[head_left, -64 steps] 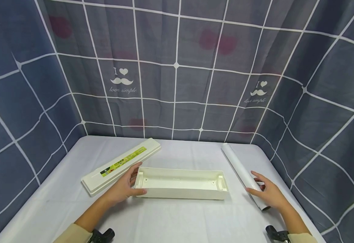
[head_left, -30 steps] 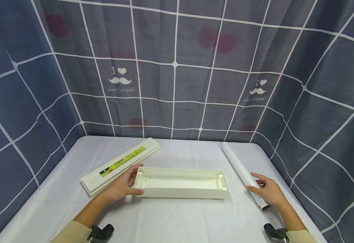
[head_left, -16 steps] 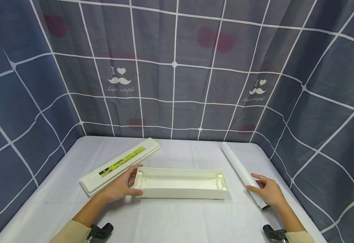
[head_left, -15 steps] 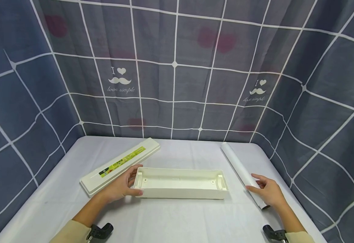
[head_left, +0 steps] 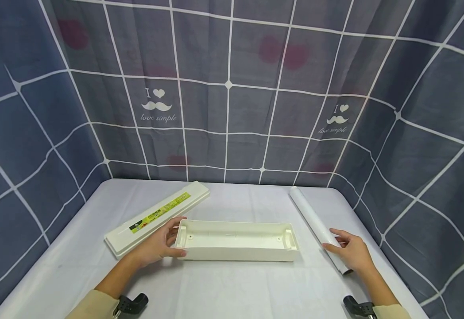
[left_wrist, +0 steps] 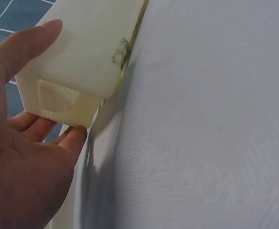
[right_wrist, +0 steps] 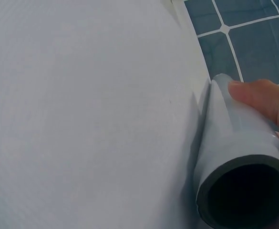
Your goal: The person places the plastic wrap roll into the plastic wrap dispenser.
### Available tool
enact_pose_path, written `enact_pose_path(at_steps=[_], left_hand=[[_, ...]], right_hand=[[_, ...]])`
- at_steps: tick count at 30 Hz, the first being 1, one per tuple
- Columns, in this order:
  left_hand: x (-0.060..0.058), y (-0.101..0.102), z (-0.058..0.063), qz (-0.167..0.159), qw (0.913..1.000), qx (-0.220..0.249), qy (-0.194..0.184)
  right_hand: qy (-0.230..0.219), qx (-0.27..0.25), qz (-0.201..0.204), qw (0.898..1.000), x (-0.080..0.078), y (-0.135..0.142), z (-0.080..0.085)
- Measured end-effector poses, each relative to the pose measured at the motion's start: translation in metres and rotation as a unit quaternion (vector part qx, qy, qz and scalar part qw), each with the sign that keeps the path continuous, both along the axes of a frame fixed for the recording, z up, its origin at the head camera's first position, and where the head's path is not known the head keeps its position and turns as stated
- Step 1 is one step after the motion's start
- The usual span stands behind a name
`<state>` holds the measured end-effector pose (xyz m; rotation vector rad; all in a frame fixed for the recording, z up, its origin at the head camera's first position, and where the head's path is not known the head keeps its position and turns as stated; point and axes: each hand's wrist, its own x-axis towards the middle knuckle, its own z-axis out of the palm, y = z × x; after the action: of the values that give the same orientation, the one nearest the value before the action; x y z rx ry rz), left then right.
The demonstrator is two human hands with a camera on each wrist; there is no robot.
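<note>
A long cream plastic cling film box (head_left: 236, 253), open at the top, sits on the table. My left hand (head_left: 158, 243) grips its left end, thumb on the front wall and fingers around the back corner. In the left wrist view the thumb lies along the box's side (left_wrist: 91, 43), and the fingertips reach the recessed end. To the right, a roll of white cling film (head_left: 311, 217) lies slanted. My right hand (head_left: 351, 250) holds it near its near end, thumb on top; the hollow core shows in the right wrist view on the roll (right_wrist: 246, 129). Some right fingers are hidden.
A long cream lid (head_left: 192, 195) with a yellow-green label lies slanted behind my left hand. White cloth (head_left: 232, 288) covers the table. Grey-blue checked curtains (head_left: 252, 110) stand close behind and on both sides.
Compared with the earliest frame, the view has shifted slightly and my left thumb has slid a little to the left along the box. Box, lid and roll stay in place.
</note>
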<state>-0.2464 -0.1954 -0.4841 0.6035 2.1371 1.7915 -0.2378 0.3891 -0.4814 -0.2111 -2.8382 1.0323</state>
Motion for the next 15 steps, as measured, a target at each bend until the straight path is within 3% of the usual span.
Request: enact_pose_path(at_steps=[15], left_hand=[[-0.0006, -0.0015, -0.0023, 0.000, 0.9998, 0.017, -0.010]], right_hand=[[0.008, -0.004, 0.001, 1.000, -0.0045, -0.0038, 0.0021]])
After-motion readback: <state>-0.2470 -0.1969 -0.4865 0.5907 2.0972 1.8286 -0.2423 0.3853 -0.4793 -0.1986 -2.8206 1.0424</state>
